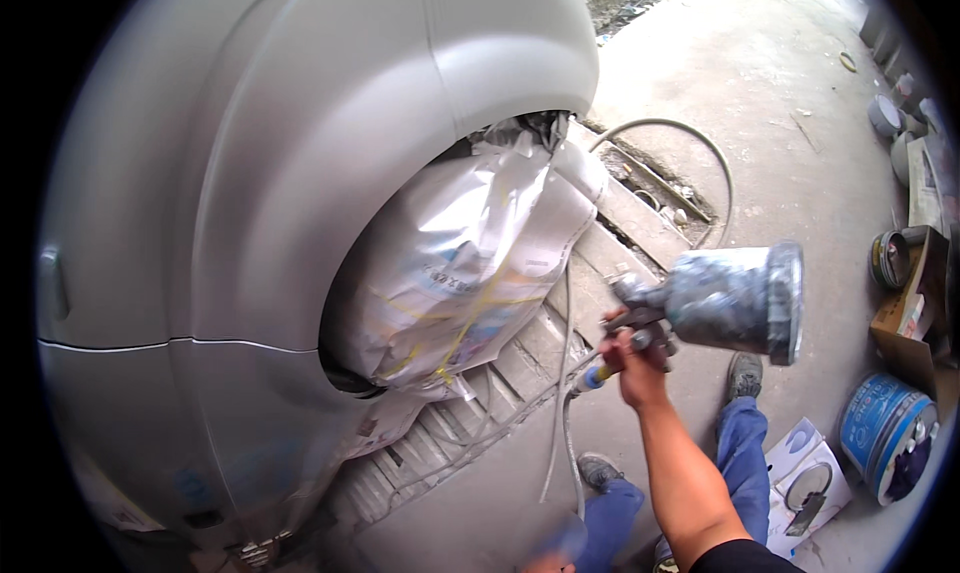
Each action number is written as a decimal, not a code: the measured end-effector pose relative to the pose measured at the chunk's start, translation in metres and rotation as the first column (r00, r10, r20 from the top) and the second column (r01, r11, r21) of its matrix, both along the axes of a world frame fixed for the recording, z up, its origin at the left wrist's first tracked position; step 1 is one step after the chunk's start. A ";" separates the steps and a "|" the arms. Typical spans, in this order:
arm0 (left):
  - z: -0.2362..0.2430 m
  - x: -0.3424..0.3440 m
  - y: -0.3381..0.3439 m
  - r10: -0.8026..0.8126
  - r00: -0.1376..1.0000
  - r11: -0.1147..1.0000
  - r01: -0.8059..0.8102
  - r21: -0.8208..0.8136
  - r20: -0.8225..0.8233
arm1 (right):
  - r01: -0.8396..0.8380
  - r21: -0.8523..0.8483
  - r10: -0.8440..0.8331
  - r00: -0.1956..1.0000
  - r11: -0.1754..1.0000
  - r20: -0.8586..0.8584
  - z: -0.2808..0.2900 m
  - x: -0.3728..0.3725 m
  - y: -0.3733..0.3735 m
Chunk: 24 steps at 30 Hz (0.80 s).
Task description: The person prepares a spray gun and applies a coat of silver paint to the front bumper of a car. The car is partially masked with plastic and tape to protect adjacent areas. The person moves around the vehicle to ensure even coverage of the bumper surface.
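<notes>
My right hand (pixel 640 363) grips a spray gun (pixel 645 308), its metal cup (pixel 725 298) lying sideways, an air hose (pixel 585 383) attached below the handle. Left of it is a silver-grey vehicle body (pixel 250 153); its wheel arch holds a wheel covered in newspaper and plastic sheeting (pixel 450 253) with yellow tape. My left hand (pixel 550 563) is barely in view at the bottom edge, blurred beside something blue; its fingers cannot be made out.
Hose loops (pixel 725 173) cross slatted metal grating (pixel 600 258) and concrete floor. My shoes and blue trousers (pixel 740 433) show below. Along the right are tubs (pixel 885 113), a tin (pixel 888 258), a cardboard box (pixel 890 323), a blue bucket (pixel 870 423) and a flat white carton (pixel 785 443).
</notes>
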<state>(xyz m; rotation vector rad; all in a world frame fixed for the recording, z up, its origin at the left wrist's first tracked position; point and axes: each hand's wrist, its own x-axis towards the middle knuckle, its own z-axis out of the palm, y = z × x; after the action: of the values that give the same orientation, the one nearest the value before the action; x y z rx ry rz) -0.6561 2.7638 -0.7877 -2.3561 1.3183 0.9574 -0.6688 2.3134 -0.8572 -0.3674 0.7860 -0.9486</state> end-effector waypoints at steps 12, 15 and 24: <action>-0.021 -0.004 0.026 -0.132 0.990 0.986 0.136 -0.094 0.038 | 0.203 0.152 -0.177 0.969 0.967 -0.172 -0.020 -0.009 -0.079; -0.026 -0.004 0.029 -0.160 0.985 0.977 0.167 -0.132 0.066 | 0.295 0.155 -0.253 0.936 0.943 -0.244 -0.049 -0.027 -0.095; -0.001 -0.030 -0.007 -0.140 0.990 0.990 0.140 0.008 -0.025 | -0.133 0.086 0.143 0.982 0.987 -0.123 0.025 -0.081 -0.087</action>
<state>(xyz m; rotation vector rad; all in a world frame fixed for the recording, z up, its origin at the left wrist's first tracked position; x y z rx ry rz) -0.6864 2.7564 -0.7885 -2.2180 1.4630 0.9506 -0.7498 2.2267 -0.8320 -0.4132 0.9010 -0.7672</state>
